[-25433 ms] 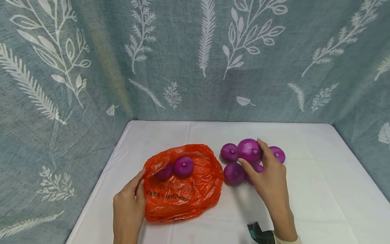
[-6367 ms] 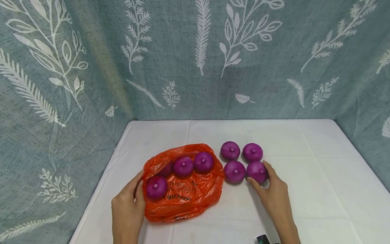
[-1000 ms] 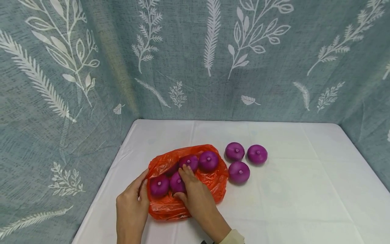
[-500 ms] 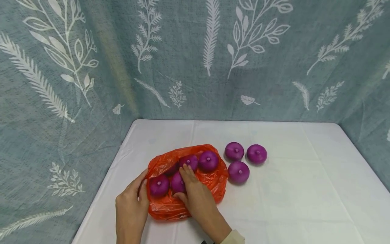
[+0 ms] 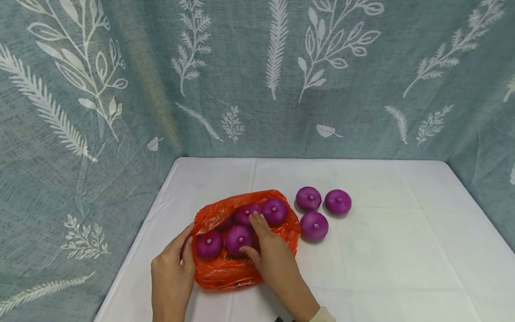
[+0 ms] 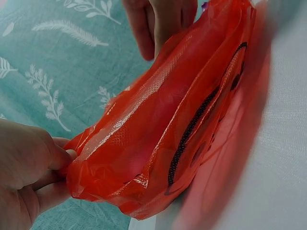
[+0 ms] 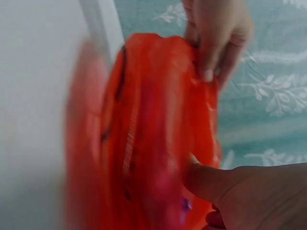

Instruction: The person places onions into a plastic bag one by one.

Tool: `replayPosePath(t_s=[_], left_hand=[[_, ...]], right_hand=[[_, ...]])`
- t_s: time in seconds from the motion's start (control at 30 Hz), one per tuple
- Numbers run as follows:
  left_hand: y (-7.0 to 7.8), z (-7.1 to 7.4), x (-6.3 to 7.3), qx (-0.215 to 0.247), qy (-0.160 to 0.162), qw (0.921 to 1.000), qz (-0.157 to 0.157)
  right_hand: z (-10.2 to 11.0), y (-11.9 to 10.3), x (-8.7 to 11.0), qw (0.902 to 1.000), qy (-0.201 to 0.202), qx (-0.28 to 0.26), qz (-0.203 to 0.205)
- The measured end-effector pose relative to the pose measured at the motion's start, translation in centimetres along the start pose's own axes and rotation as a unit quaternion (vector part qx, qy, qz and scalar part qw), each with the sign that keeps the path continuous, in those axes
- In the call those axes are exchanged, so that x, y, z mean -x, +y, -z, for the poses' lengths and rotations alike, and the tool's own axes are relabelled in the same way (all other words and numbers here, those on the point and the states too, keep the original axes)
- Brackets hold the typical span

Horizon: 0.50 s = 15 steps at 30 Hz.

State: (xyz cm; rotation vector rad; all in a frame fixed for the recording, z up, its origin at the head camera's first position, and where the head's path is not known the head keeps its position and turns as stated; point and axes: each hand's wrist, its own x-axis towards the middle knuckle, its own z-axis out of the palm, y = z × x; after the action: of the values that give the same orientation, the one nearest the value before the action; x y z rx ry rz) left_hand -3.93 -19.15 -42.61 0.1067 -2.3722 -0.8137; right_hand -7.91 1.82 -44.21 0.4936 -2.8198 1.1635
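Note:
An orange-red plastic bag (image 5: 229,275) lies on the table with its mouth spread open, and several round purple onions with pale nubs sit in it. My left hand (image 5: 173,273) pinches the bag's left rim between thumb and fingers; the left wrist view shows this hand (image 6: 29,172) on the gathered plastic. Over the bag is my right hand (image 5: 277,259), its fingers loosely spread beside the front-middle onion (image 5: 238,239). To its left lies another onion (image 5: 209,244); behind are an onion (image 5: 246,213) and one at the back right (image 5: 274,211). A further onion is partly hidden under the rim.
Outside the bag, on its right, three more purple onions stand on the white-covered table (image 5: 386,250): one at the front (image 5: 314,226), one behind it (image 5: 308,198) and one farther right (image 5: 338,202). A blue-green leaf-patterned curtain (image 5: 249,112) hangs around the table.
Over the last second my right hand has let go of the front-middle onion and drawn slightly right. Since the older frames, more onions lie in the bag and fewer beside it. My left hand keeps its place.

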Motion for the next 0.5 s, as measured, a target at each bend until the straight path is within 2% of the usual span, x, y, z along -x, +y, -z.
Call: replayPosePath(t_s=[0.2,0.5], left_hand=[[0.2,0.1,-0.1,0.002,-0.001,1.0,0.005],[0.3,0.2,-0.1,0.003,-0.009,0.9999,0.013]], right_hand=[[2.2,0.7,0.0,0.9986,0.053,0.003,-0.002],[5.6,2.4,-0.1,0.9914,0.13,0.002,-0.016]])
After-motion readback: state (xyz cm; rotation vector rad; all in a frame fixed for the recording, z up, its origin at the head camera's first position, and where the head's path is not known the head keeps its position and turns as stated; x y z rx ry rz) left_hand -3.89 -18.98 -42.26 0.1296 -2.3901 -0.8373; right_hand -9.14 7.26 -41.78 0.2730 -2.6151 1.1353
